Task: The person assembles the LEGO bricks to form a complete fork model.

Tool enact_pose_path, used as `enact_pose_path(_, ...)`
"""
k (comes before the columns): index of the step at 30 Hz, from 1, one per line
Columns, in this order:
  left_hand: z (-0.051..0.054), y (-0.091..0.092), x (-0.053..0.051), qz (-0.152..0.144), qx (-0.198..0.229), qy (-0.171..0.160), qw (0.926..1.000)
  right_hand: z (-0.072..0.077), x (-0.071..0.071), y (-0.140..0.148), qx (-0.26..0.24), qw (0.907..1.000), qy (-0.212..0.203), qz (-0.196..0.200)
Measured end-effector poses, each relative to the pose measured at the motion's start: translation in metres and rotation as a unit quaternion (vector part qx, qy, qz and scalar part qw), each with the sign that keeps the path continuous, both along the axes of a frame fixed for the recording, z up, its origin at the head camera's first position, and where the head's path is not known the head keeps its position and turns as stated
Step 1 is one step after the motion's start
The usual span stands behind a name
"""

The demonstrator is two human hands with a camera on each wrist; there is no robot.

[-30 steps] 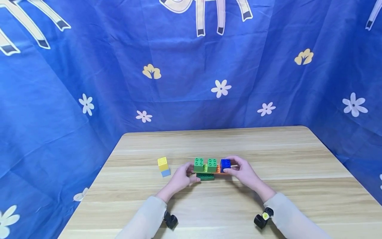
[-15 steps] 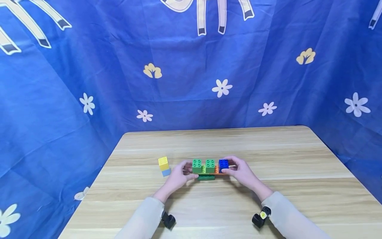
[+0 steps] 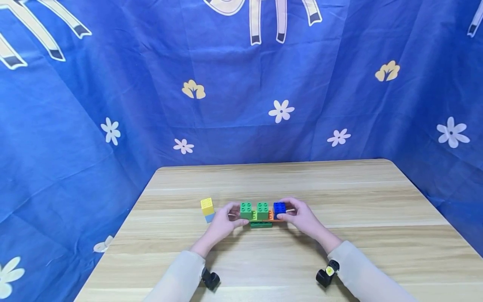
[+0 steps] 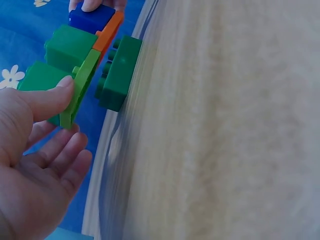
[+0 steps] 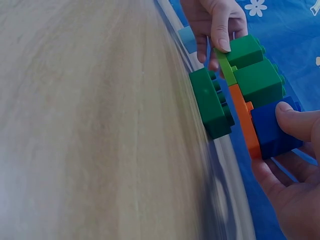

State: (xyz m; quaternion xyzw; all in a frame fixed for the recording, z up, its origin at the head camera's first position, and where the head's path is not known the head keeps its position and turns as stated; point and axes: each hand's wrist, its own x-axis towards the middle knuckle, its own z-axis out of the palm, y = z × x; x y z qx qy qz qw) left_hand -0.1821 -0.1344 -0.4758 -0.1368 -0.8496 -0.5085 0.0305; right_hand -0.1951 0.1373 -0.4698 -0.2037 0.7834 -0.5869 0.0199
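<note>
Both hands carry a row of toy building bricks above the table. A thin lime plate (image 4: pixel 82 90) and a thin orange plate (image 5: pixel 244 120) lie end to end as its base. On top sit two green bricks (image 3: pixel 245 211) and a dark blue brick (image 3: pixel 279 209). My left hand (image 3: pixel 223 223) grips the lime end, thumb at the front and fingers around the far side. The right hand (image 3: pixel 304 216) pinches the blue brick and orange end. Below the row, a darker green brick (image 5: pixel 208 105) stands on the table studs up; the wrist views show a gap between them.
To the left of the hands, a yellow brick (image 3: pixel 207 206) sits with a light blue brick (image 3: pixel 209 218) on the wooden table (image 3: pixel 264 268). A blue printed cloth (image 3: pixel 234 105) hangs behind and beside the table.
The held row has shifted slightly left over the dark green brick, both hands moving with it. Their grip looks the same. The yellow and light blue bricks have stayed in place.
</note>
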Motion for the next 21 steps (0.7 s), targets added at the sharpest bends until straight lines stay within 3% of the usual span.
enact_pose_path(7, 0.000, 0.000, 0.001, 0.000, 0.003, -0.017, 0.9999, -0.002, -0.001, -0.002, 0.005, 1.0000, -0.006, 0.003)
enact_pose_path(13, 0.000, 0.001, 0.002, 0.001, -0.004, -0.014, 0.9999, 0.018, 0.011, -0.005, 0.014, 0.9998, -0.003, 0.011)
enact_pose_path(21, -0.001, -0.002, 0.002, -0.005, -0.008, -0.026, 0.9996, -0.004, -0.002, -0.003, 0.008, 0.9997, -0.020, 0.009)
